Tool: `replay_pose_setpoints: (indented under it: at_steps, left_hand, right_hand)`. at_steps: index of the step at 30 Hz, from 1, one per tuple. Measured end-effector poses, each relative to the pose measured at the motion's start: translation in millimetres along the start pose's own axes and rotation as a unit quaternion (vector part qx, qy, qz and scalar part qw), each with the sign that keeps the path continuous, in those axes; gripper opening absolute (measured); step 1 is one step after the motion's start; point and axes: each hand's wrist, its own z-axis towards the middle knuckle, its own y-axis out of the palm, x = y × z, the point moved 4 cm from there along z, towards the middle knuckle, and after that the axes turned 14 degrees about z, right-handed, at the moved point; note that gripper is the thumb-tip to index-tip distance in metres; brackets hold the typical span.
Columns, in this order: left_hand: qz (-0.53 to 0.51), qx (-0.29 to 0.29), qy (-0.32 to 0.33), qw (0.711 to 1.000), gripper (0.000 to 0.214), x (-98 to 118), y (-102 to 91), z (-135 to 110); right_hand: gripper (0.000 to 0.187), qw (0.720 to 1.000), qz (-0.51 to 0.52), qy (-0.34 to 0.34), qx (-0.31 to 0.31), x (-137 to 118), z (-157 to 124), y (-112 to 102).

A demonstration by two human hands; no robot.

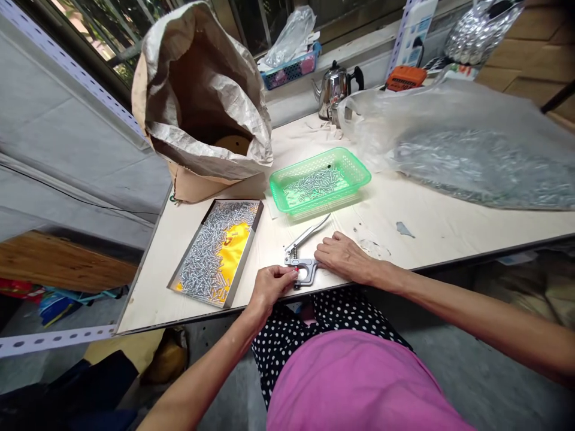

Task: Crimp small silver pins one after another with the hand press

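Grey metal snap pliers (308,263) lie at the table's front edge, their upper lever raised and a spring showing at the hinge. My right hand (341,256) is closed around the end of their lower handle. At the jaw side, my left hand (274,284) pinches with thumb and forefinger; a small part between the fingertips is too tiny to make out. A speck of red shows at the jaw beside them. Left of the pliers sits a shallow tray (245,260) of small silvery metal pins on a yellow lining. Behind stands a green plastic basket (321,179) with similar pins.
A large open paper-lined sack (202,108) stands at the back left. A clear plastic bag (476,149) full of shiny pieces covers the right rear. Near the windowsill are a steel kettle (335,90), a blue basket (291,69) and an orange object (406,78).
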Motion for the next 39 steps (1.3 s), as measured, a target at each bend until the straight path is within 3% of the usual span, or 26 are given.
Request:
replay_pose_setpoints:
  at_steps: [7,16,24,28,30,34,39]
  left_hand:
    - [0.096,0.012,-0.02,0.995,0.046,-1,0.4,3]
    - [0.245,-0.068,-0.015,0.967,0.038,8,-4.1,11]
    - [0.216,-0.125,-0.079,0.965,0.038,7,1.8,6]
    - [0.197,-0.119,-0.083,0.97,0.036,6,1.6,6]
    - [0.196,-0.119,-0.087,0.969,0.035,6,1.4,6]
    - [0.195,-0.125,-0.091,0.969,0.035,5,1.9,7]
    - [0.194,-0.134,-0.088,0.968,0.038,6,2.7,4]
  right_hand:
    - [0.017,1.0,0.001,-0.009,0.018,-5,-8,3]
    - [0.017,0.999,0.027,0.011,-0.025,-5,-6,3]
    - [0.011,0.991,0.098,0.052,-0.068,-4,-7,-5]
    - [0.073,0.995,0.061,0.073,-0.025,13,0,-17]
    - [0.093,0.994,0.054,0.079,-0.044,24,5,-16]
    - [0.091,0.991,0.066,0.072,-0.087,36,15,-15]
    - [0.072,0.99,0.058,0.078,-0.1,34,16,-16]
